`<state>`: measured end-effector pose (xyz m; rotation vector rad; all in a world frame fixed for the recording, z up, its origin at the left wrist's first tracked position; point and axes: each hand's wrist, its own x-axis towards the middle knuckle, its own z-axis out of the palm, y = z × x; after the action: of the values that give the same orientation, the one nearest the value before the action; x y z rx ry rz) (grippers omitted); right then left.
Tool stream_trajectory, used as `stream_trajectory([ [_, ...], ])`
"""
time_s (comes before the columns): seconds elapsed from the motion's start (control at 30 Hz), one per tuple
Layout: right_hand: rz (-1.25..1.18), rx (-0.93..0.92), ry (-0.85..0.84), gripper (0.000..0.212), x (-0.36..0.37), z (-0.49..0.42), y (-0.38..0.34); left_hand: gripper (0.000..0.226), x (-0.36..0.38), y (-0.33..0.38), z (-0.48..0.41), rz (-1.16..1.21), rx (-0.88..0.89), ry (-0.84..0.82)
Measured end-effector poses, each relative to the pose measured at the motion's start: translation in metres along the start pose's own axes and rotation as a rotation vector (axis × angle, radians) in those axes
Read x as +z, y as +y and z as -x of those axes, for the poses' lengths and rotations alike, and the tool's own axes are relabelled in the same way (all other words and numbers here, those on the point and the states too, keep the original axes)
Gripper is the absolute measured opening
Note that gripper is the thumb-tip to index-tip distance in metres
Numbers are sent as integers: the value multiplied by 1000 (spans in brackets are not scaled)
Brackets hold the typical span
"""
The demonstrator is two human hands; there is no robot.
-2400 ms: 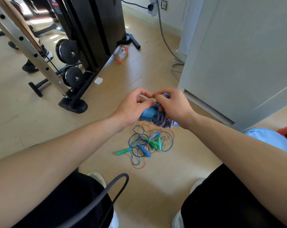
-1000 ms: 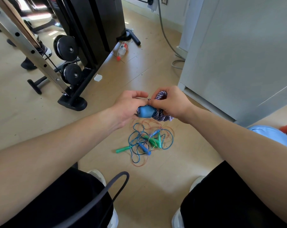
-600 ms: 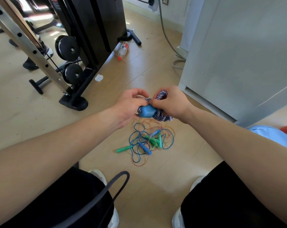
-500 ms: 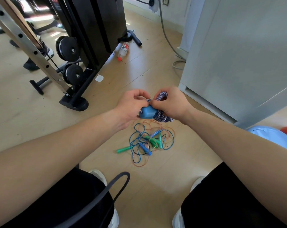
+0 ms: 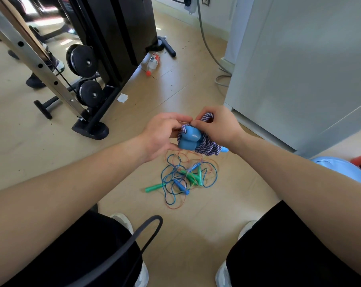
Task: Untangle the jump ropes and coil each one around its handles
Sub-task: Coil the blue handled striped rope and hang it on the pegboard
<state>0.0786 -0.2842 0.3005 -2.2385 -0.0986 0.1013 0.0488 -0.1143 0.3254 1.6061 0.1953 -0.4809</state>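
Observation:
I hold a purple-and-white braided jump rope (image 5: 207,146) wound around its two blue handles (image 5: 188,139) in front of me above the floor. My left hand (image 5: 162,135) grips the bundle from the left, fingers curled over its top. My right hand (image 5: 218,126) pinches a loop of the braided rope at the top right of the bundle. Below on the floor lies a tangle of thin blue and orange ropes (image 5: 185,179) with green handles (image 5: 154,188) and a small blue handle (image 5: 180,186).
A black weight machine (image 5: 105,59) with pulleys and a slanted metal rail (image 5: 30,61) stands at left. A plastic bottle (image 5: 152,62) lies beyond. A white cabinet (image 5: 299,69) is at right, a light blue ball (image 5: 341,170) beside my right arm. A black strap (image 5: 134,239) crosses my left knee.
The bundle has turned in my hands, so both blue handle ends now face me. My right fingers have shifted along the rope loop at the top.

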Motion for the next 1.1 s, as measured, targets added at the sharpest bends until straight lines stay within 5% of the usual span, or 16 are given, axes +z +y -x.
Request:
stream_trajectory([
  [0.17,-34,-31,-97,17,-6,1,-4,37,-5,-4,4,-165,82,-65],
  [0.43,-118,73,-137,22,-1,4,-14,21,-5,-8,2,-120,67,28],
  [0.6,-85,79,-110,20,1,3,-12,38,-3,-4,1,-82,37,12],
  [0.77,-147,115,-138,21,2,1,-5,28,-1,-7,1,-100,51,-5],
  [1.1,-270,148,-216,53,7,4,-1,20,-4,-11,-2,0,36,-4],
])
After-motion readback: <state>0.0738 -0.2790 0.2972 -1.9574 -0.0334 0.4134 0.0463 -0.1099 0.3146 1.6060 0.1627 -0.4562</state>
